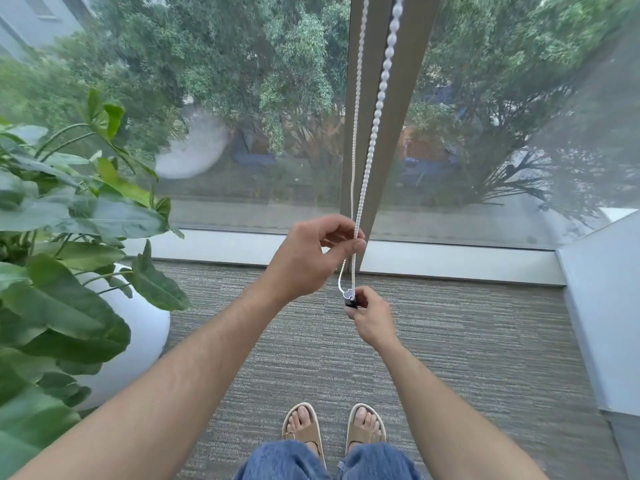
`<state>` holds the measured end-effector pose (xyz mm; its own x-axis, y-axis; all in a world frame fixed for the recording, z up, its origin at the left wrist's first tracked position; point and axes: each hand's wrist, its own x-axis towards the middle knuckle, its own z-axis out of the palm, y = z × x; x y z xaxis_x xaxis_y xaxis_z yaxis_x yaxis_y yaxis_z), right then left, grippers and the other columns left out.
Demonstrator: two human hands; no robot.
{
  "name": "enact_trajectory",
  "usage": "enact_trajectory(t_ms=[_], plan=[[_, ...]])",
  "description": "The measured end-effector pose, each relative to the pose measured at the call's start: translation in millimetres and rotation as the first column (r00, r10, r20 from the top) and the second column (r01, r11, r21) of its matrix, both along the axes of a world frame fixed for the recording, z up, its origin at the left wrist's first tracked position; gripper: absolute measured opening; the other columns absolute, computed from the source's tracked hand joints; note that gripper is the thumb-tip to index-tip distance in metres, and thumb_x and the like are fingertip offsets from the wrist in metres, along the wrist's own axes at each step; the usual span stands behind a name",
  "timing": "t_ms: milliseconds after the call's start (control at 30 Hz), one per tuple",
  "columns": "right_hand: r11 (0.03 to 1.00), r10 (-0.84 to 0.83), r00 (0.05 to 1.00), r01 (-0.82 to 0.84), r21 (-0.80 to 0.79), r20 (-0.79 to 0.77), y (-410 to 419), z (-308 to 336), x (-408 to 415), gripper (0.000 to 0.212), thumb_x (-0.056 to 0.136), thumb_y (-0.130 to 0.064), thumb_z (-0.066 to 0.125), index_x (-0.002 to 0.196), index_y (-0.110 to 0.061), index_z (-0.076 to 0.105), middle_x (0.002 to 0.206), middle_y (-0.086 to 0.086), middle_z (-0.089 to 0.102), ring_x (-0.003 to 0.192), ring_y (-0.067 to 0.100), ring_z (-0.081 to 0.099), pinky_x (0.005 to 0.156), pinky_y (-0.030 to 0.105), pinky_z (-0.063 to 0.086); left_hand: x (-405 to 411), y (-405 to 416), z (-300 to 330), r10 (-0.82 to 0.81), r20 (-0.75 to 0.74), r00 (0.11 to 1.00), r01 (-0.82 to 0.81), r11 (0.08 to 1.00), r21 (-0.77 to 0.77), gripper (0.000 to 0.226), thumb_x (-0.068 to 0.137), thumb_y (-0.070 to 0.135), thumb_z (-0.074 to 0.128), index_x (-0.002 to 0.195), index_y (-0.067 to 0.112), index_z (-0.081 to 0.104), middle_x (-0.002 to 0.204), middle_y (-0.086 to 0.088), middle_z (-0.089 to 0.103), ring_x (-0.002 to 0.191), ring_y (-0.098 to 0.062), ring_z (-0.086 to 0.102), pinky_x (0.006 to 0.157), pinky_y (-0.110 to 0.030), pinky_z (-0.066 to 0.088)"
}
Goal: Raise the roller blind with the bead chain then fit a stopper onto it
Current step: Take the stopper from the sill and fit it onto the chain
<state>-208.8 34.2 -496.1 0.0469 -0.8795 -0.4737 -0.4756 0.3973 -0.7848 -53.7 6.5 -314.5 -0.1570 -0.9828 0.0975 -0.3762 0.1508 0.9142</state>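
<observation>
A white bead chain [380,95] hangs in two strands in front of the grey window post [398,109]. My left hand [311,258] pinches both strands between thumb and fingers, just above the chain's bottom loop. Below it, my right hand [370,317] grips a small stopper [349,296], white on top and black beneath, at the bottom of the loop. The roller blind itself is out of view above the frame.
A leafy plant [69,220] in a round white pot [138,327] stands close on the left. A low white sill [450,261] runs under the glass. A white wall [609,306] juts in at the right. My sandalled feet [332,424] stand on grey carpet.
</observation>
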Motion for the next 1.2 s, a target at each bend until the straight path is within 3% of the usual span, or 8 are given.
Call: enact_trajectory(t_ms=[233, 367, 500, 700, 800, 900, 1133, 1200], plan=[[0.997, -0.026, 0.999, 0.029, 0.069, -0.048, -3, -54, 4, 0.023, 0.085, -0.003, 0.074, 0.099, -0.019, 0.064, 0.097, -0.003, 0.070, 0.096, 0.017, 0.066, 0.092, 0.032, 0.051, -1, -6, -40, 0.012, -0.009, 1.000, -0.012, 1.000, -0.016, 0.007, 0.084, 0.016, 0.075, 0.089, 0.020, 0.073, 0.081, 0.022, 0.072, 0.076, -0.001, 0.067, 0.077, -0.017, 0.053], [0.993, -0.038, 0.996, 0.046, 0.105, -0.083, -5, -80, 8, 0.023, 0.085, -0.005, 0.074, 0.096, -0.022, 0.063, 0.096, -0.004, 0.071, 0.096, 0.018, 0.066, 0.094, 0.040, 0.053, -2, -7, -61, 0.015, -0.034, 0.999, -0.015, 1.000, -0.008, 0.005, 0.084, 0.017, 0.075, 0.089, 0.020, 0.074, 0.085, 0.013, 0.074, 0.077, -0.012, 0.070, 0.078, -0.031, 0.057], [0.990, -0.030, 0.993, 0.045, 0.133, -0.118, -14, -103, 12, 0.024, 0.085, -0.008, 0.075, 0.094, -0.025, 0.061, 0.096, -0.007, 0.069, 0.096, 0.017, 0.066, 0.092, 0.039, 0.052, -3, -7, -76, -0.003, -0.054, 0.999, 0.001, 1.000, -0.021, 0.012, 0.084, 0.021, 0.074, 0.094, 0.027, 0.071, 0.090, 0.004, 0.074, 0.076, -0.022, 0.070, 0.075, -0.043, 0.056], [0.991, -0.048, 0.993, 0.061, 0.120, -0.111, -26, -121, 18, 0.027, 0.084, -0.010, 0.076, 0.090, -0.029, 0.058, 0.087, -0.013, 0.065, 0.092, 0.016, 0.065, 0.082, 0.030, 0.047, -1, -10, -90, 0.001, -0.049, 0.999, -0.002, 1.000, -0.026, 0.007, 0.085, 0.023, 0.074, 0.091, 0.024, 0.071, 0.087, 0.001, 0.074, 0.076, -0.026, 0.069, 0.073, -0.045, 0.054], [0.989, -0.065, 0.993, 0.077, 0.128, -0.095, -31, -124, 18, 0.026, 0.084, -0.012, 0.077, 0.090, -0.028, 0.058, 0.094, -0.007, 0.069, 0.089, 0.013, 0.066, 0.073, 0.026, 0.050, -1, -11, -95, -0.001, -0.064, 0.998, -0.001, 1.000, -0.024, 0.005, 0.085, 0.019, 0.075, 0.089, 0.021, 0.073, 0.085, 0.001, 0.074, 0.076, -0.025, 0.069, 0.073, -0.042, 0.055], [0.992, -0.054, 0.995, 0.063, 0.107, -0.084, -34, -121, 15, 0.022, 0.085, -0.015, 0.077, 0.096, -0.024, 0.060, 0.098, -0.005, 0.068, 0.088, 0.012, 0.064, 0.062, 0.019, 0.045, -2, -10, -99, 0.001, -0.048, 0.999, -0.003, 1.000, -0.027, 0.007, 0.084, 0.017, 0.075, 0.089, 0.011, 0.074, 0.078, 0.002, 0.074, 0.075, -0.018, 0.070, 0.073, -0.033, 0.058], [0.995, 0.102, 0.994, -0.101, 0.024, -0.045, -42, -72, 11, 0.030, 0.090, -0.020, 0.071, 0.117, -0.022, 0.058, 0.108, -0.003, 0.059, 0.103, 0.015, 0.056, 0.092, 0.030, 0.044, -3, -6, -91, 0.017, -0.018, 1.000, -0.016, 1.000, 0.025, 0.004, 0.086, 0.009, 0.073, 0.090, 0.009, 0.074, 0.083, 0.004, 0.074, 0.076, -0.010, 0.070, 0.072, -0.018, 0.055], [0.995, 0.100, 0.995, -0.100, -0.007, -0.029, -49, -50, 11, 0.027, 0.090, -0.019, 0.070, 0.114, -0.021, 0.060, 0.109, -0.002, 0.062, 0.103, 0.015, 0.059, 0.091, 0.027, 0.047, -3, -6, -84, 0.036, -0.021, 0.999, -0.036, 0.998, 0.044, 0.004, 0.086, 0.009, 0.073, 0.089, 0.011, 0.074, 0.081, 0.006, 0.073, 0.075, -0.010, 0.069, 0.071, -0.017, 0.054]])
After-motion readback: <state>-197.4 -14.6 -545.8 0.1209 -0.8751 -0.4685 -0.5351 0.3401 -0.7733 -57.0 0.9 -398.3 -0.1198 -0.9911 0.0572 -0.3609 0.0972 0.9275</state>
